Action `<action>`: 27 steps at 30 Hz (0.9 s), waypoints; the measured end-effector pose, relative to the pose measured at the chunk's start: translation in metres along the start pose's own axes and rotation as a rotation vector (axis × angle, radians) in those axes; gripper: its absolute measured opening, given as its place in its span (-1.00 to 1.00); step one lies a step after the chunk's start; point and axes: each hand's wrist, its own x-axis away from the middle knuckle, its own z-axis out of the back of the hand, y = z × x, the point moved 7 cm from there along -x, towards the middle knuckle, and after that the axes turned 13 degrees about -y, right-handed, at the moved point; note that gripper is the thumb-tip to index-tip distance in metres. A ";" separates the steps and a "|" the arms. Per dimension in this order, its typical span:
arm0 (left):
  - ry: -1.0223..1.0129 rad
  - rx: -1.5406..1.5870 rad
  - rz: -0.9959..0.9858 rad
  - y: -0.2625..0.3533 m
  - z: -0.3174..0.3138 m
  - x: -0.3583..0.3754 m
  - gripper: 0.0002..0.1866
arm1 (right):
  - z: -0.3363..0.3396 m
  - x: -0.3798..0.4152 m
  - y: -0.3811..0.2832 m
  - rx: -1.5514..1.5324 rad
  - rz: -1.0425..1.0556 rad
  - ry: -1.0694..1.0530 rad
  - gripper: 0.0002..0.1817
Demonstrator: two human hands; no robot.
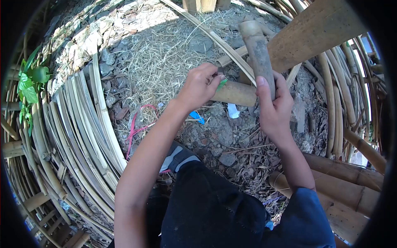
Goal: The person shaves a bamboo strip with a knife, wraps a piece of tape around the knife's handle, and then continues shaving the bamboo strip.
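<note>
My right hand is closed around the lower end of a short, thick bamboo stick, which stands up and leans slightly left, with a knobby node at its top. My left hand has its fingers curled and pinched together, with a small green thing showing at the fingertips. Just beyond my left fingertips lies a cut bamboo section on the ground. A long split bamboo strip slants down from the top, its lower end beside my right thumb.
A thick bamboo pole slants in at upper right. Long bamboo strips lie on the left, and bamboo poles at lower right. Shavings, a blue scrap, a white scrap and pink ribbon litter the ground.
</note>
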 end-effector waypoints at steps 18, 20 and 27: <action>0.561 0.898 0.438 -0.016 0.029 0.069 -0.83 | -0.127 0.025 0.087 -0.929 -0.314 -0.023 -0.88; 0.503 0.773 0.445 -0.007 0.039 0.072 -0.81 | -0.127 0.028 0.080 -0.826 -0.272 -0.053 -0.87; 0.384 0.809 0.413 0.005 0.047 0.069 -0.75 | -0.125 0.035 0.057 -0.816 -0.139 0.059 -0.73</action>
